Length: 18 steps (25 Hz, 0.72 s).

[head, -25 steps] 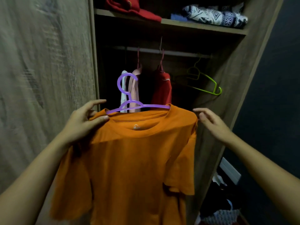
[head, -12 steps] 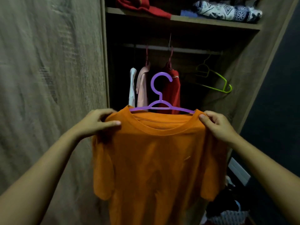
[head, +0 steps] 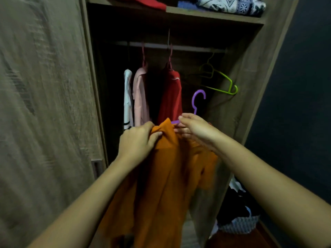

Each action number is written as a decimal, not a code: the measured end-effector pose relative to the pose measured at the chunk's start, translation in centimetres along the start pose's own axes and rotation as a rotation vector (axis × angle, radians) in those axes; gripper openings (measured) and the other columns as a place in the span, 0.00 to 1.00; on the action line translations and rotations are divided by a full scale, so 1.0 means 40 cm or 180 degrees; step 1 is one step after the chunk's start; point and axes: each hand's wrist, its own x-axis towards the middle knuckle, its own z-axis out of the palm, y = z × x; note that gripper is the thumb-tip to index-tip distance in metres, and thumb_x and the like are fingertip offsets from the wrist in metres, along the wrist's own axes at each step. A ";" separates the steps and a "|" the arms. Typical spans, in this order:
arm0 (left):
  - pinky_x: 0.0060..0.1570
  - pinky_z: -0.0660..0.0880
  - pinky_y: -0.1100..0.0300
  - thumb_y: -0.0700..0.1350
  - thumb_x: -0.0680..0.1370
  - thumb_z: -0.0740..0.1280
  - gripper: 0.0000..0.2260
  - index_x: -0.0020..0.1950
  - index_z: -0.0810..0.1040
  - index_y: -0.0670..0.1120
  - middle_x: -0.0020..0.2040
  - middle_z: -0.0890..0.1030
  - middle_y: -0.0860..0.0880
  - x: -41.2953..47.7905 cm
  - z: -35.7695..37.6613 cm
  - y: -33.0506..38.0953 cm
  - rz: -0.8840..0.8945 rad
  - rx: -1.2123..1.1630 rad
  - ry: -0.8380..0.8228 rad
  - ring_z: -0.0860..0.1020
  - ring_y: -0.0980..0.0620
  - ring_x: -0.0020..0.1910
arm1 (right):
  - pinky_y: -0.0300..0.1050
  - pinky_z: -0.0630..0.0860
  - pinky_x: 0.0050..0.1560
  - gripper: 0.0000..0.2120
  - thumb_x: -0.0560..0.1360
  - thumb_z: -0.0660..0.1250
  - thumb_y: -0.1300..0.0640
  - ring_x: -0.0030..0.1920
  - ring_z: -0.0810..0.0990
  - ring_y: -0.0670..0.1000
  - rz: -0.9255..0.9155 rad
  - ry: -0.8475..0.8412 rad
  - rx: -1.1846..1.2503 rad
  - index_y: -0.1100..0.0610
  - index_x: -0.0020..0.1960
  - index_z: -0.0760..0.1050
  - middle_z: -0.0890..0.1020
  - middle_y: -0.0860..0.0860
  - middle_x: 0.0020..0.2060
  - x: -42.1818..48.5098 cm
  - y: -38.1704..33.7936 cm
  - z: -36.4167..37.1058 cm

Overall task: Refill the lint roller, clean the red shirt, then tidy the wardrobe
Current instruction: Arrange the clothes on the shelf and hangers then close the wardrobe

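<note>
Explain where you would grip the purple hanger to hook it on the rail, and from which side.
Grip the purple hanger by its neck, just under the hook, coming from below on the near side. The hook stands upright and bare above the orange shirt, whose fabric covers the arms, so only the neck is free.

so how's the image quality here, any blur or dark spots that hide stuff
Head view: dim overall; the wardrobe door is smeared by motion blur, the interior behind the rail is near black, the wide lens bows the wardrobe's side wall, but the orange shirt and both hands read clearly.
</note>
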 end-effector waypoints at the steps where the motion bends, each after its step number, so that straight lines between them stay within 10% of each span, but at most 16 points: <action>1: 0.38 0.72 0.50 0.60 0.76 0.60 0.17 0.46 0.74 0.46 0.44 0.82 0.40 0.003 0.014 0.030 -0.0044 -0.0029 -0.0083 0.79 0.36 0.46 | 0.41 0.77 0.43 0.24 0.80 0.57 0.60 0.45 0.80 0.56 0.0090 0.0117 0.0201 0.61 0.73 0.54 0.78 0.57 0.48 0.014 0.006 -0.008; 3: 0.42 0.73 0.50 0.61 0.76 0.58 0.17 0.50 0.75 0.49 0.46 0.82 0.42 0.008 0.037 0.067 -0.0028 -0.0247 -0.0331 0.78 0.37 0.49 | 0.46 0.76 0.52 0.26 0.79 0.58 0.63 0.53 0.80 0.57 0.0044 0.0432 0.0335 0.60 0.74 0.55 0.79 0.57 0.53 0.042 0.020 -0.032; 6: 0.50 0.76 0.48 0.72 0.70 0.48 0.28 0.49 0.78 0.56 0.43 0.84 0.47 0.040 0.043 0.098 0.0018 -0.0999 -0.0966 0.80 0.42 0.50 | 0.35 0.70 0.41 0.29 0.74 0.65 0.57 0.43 0.79 0.42 -0.0049 0.0731 0.0243 0.55 0.72 0.59 0.78 0.55 0.57 0.079 0.038 -0.066; 9: 0.50 0.76 0.48 0.69 0.72 0.48 0.30 0.45 0.81 0.51 0.41 0.85 0.46 0.141 0.079 0.099 -0.0452 -0.1559 -0.0345 0.82 0.43 0.46 | 0.28 0.70 0.27 0.08 0.76 0.65 0.58 0.28 0.78 0.37 -0.0154 0.0774 0.0466 0.57 0.53 0.70 0.79 0.52 0.44 0.137 0.028 -0.117; 13: 0.55 0.74 0.54 0.53 0.75 0.62 0.15 0.56 0.81 0.47 0.50 0.84 0.45 0.329 0.171 0.093 -0.0654 -0.1325 0.0112 0.80 0.43 0.52 | 0.41 0.75 0.54 0.20 0.68 0.71 0.68 0.52 0.78 0.51 -0.0261 0.0816 -0.0017 0.62 0.57 0.69 0.77 0.54 0.51 0.225 0.002 -0.168; 18: 0.66 0.63 0.54 0.49 0.76 0.64 0.25 0.70 0.67 0.40 0.68 0.70 0.36 0.609 0.273 0.144 -0.0724 -0.1284 -0.0030 0.68 0.39 0.68 | 0.36 0.70 0.29 0.10 0.74 0.60 0.69 0.33 0.73 0.47 -0.0325 0.0810 -0.0255 0.60 0.52 0.73 0.74 0.53 0.35 0.376 -0.053 -0.257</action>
